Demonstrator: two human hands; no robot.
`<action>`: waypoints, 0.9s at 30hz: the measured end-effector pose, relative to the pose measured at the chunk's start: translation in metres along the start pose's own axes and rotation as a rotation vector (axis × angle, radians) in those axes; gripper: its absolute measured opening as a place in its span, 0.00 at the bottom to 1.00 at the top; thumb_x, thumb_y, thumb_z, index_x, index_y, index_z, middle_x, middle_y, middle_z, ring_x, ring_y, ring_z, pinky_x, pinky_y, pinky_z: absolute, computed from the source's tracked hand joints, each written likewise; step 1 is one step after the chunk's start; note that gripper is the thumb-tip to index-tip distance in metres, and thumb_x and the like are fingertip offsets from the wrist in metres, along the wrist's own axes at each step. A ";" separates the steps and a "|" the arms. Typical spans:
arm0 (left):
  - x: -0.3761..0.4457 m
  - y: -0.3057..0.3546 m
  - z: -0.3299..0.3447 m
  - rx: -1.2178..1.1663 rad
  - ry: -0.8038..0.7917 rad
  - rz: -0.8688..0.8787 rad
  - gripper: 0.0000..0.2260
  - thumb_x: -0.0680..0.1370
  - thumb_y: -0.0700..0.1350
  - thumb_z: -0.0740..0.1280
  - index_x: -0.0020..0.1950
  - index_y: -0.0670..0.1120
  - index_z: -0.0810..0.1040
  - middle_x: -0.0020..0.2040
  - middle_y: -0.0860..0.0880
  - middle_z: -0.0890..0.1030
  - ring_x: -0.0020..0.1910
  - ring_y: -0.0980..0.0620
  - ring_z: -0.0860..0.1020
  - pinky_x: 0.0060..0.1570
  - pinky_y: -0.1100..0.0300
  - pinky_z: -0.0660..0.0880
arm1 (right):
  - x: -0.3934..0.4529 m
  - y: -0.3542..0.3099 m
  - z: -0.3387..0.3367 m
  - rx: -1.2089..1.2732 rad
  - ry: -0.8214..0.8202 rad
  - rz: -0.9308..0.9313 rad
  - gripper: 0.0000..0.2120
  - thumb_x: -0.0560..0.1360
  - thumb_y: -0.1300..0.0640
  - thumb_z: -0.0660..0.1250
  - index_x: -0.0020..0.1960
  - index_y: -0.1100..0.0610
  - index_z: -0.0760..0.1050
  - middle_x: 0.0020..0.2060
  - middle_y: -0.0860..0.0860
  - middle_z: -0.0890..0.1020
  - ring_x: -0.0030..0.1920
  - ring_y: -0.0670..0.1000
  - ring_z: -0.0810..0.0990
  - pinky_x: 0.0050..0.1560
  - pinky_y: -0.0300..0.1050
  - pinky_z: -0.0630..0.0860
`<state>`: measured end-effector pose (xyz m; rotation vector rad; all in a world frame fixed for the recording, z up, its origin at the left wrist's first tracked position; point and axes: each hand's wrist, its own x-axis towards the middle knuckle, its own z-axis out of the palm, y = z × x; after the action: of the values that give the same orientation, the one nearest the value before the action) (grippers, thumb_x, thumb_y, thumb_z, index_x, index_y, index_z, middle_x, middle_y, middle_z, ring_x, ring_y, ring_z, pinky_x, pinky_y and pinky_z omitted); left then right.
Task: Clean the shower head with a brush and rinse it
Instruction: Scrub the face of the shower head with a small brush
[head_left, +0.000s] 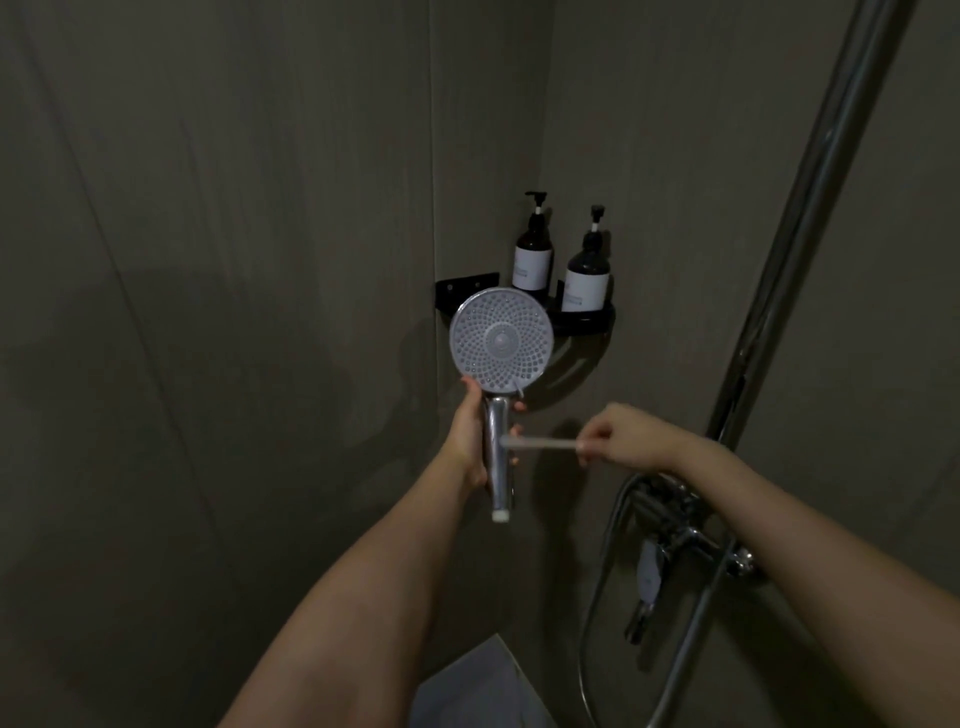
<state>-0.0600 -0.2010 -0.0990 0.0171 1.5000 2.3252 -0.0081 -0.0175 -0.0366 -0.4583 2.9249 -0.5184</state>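
At the centre of the frame the shower head (501, 340) stands upright, its round grey spray face, dotted with rings of nozzles, turned toward us. Its chrome handle runs straight down from the face to a white end cap, and the left hand (475, 436) grips that handle just below the face, palm on the left side and fingertips curling round the right edge. Just right of the handle, the brush (537, 443) lies level, a thin pale stick whose left tip touches the chrome about halfway down. The right hand (626, 436) pinches its other end between thumb and curled fingers, knuckles up. Both bare forearms reach in from the bottom of the frame.

Behind the spray face, in the corner where two dull grey walls meet, a black corner shelf (587, 318) carries two dark pump bottles with pale labels: the left bottle (533, 254) further back, the right bottle (587, 275) nearer the shelf's front rim. What fills them cannot be told through the dark plastic.

At the lower right a chrome mixer tap (675, 525) sits on the wall, with a hose (597, 587) looping down beside it. A chrome riser rail (810, 208) climbs from there to the upper right corner.
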 end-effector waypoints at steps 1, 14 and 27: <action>0.000 -0.001 0.001 -0.003 0.003 -0.003 0.37 0.71 0.74 0.44 0.42 0.45 0.78 0.29 0.47 0.72 0.27 0.51 0.71 0.30 0.62 0.68 | 0.004 0.002 -0.002 0.057 0.137 -0.005 0.12 0.77 0.57 0.63 0.36 0.49 0.77 0.33 0.49 0.78 0.35 0.44 0.74 0.42 0.40 0.69; -0.002 0.002 0.002 0.032 0.001 0.024 0.36 0.73 0.72 0.44 0.41 0.45 0.77 0.32 0.47 0.72 0.29 0.52 0.70 0.33 0.60 0.67 | 0.005 -0.005 0.009 0.124 0.116 0.007 0.13 0.77 0.56 0.62 0.36 0.49 0.78 0.32 0.47 0.77 0.35 0.43 0.75 0.44 0.41 0.71; -0.003 0.013 -0.010 0.047 0.029 0.028 0.36 0.72 0.74 0.44 0.38 0.43 0.74 0.27 0.48 0.72 0.24 0.53 0.70 0.27 0.64 0.68 | -0.015 0.005 0.015 -0.097 -0.144 0.144 0.10 0.77 0.56 0.63 0.49 0.58 0.82 0.36 0.46 0.79 0.41 0.45 0.75 0.48 0.40 0.70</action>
<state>-0.0627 -0.2157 -0.0918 0.0171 1.5786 2.3207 0.0070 -0.0132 -0.0510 -0.2797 2.8255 -0.3130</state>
